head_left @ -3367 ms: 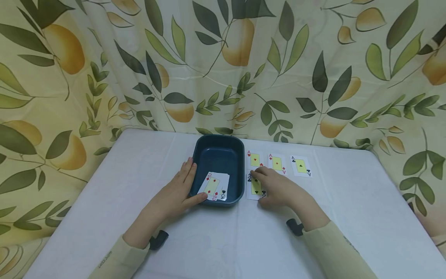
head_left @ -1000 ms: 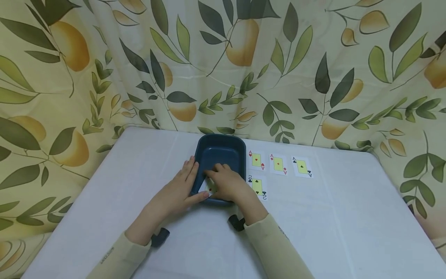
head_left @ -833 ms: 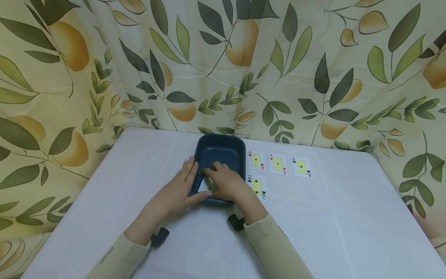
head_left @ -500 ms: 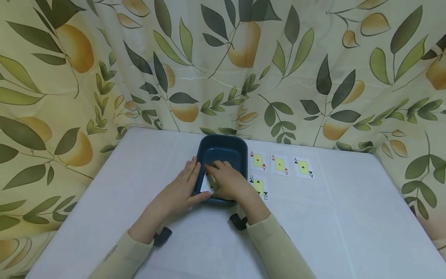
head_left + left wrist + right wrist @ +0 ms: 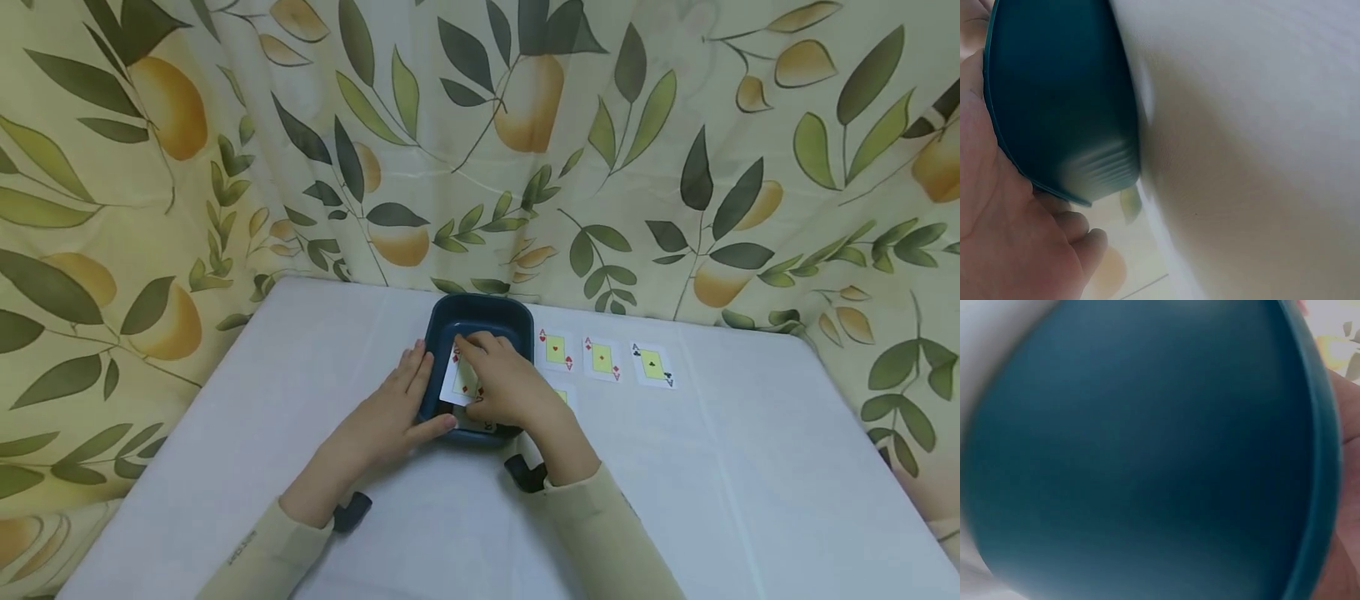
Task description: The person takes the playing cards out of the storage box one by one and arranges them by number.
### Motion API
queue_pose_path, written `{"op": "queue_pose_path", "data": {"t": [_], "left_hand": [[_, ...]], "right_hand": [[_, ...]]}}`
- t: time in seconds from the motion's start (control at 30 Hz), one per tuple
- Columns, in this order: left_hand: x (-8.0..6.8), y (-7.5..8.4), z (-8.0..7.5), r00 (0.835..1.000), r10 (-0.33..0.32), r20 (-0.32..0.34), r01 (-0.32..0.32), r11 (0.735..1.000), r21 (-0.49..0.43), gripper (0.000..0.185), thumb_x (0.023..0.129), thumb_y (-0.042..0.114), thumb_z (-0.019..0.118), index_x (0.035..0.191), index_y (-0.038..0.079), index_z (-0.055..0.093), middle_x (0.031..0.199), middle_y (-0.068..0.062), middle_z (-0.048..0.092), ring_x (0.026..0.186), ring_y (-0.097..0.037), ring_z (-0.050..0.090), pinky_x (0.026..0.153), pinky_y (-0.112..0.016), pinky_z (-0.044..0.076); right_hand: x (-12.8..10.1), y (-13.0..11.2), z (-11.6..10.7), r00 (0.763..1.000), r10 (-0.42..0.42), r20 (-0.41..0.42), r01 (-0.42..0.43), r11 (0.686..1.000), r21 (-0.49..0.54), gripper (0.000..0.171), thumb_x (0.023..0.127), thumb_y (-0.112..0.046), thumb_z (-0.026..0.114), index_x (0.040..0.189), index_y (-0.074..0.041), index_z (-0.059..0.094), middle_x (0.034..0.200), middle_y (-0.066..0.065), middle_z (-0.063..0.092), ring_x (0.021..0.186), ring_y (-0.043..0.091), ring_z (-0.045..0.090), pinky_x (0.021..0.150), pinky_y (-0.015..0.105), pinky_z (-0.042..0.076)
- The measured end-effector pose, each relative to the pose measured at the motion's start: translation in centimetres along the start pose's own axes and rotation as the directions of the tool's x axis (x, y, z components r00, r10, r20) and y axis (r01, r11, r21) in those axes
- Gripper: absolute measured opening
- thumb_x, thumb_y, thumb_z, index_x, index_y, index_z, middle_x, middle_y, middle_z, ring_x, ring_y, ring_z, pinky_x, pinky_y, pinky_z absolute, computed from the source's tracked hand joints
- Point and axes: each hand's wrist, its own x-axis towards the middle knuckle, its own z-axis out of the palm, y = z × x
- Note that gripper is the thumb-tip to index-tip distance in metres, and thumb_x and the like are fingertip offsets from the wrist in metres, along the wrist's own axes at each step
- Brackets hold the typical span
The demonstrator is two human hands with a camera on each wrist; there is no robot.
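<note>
In the head view my right hand (image 5: 517, 383) pinches a playing card, the two of diamonds (image 5: 461, 385), between thumb and fingers. The card is tilted up inside the dark blue tray (image 5: 480, 302), and my hand covers its right side. Beneath it, at the tray's near end, another card (image 5: 474, 421) shows in part. My left hand (image 5: 382, 421) lies along the tray's left side, fingers straight against the wall and thumb over the near rim. The left wrist view has the palm (image 5: 1016, 231) close against the tray's outer wall (image 5: 1066, 106).
Right of the tray lie the ace of hearts (image 5: 556, 350), ace of diamonds (image 5: 602, 358) and ace of clubs (image 5: 653, 364) in a row. Below the first, a two of clubs (image 5: 564, 397) is mostly hidden by my right hand. A patterned curtain (image 5: 480, 183) hangs behind the table.
My right hand laid the two of clubs below the ace of hearts, returned to the tray, and has now lifted the two of diamonds off the cards there. The left hand stays at the tray.
</note>
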Motion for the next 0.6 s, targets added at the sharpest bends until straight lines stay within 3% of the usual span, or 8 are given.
{"op": "queue_pose_path", "data": {"t": [0.37,0.6], "left_hand": [[-0.64,-0.22,0.51,1.000,-0.009,0.001,0.009,1.000,0.000,0.101,0.093,0.069,0.050,0.159,0.004,0.010,0.168,-0.009,-0.006,0.154,-0.029,0.003,0.119,-0.049,0.025],[-0.03,-0.09,0.12,1.000,0.004,-0.022,-0.004,1.000,0.018,0.100,0.093,0.071,0.048,0.159,0.005,0.011,0.168,-0.008,-0.006,0.154,-0.030,0.006,0.119,-0.048,0.025]], "right_hand": [[-0.41,-0.06,0.01,1.000,-0.002,-0.002,0.002,0.999,0.042,0.095,0.070,-0.019,0.090,0.152,-0.009,0.043,0.148,0.009,0.046,0.133,0.025,0.045,0.111,0.042,0.042],[-0.19,0.48,-0.89,0.999,-0.019,-0.040,0.021,0.999,0.039,0.096,0.068,-0.017,0.091,0.151,-0.008,0.043,0.145,0.011,0.046,0.130,0.026,0.045,0.109,0.043,0.044]]}}
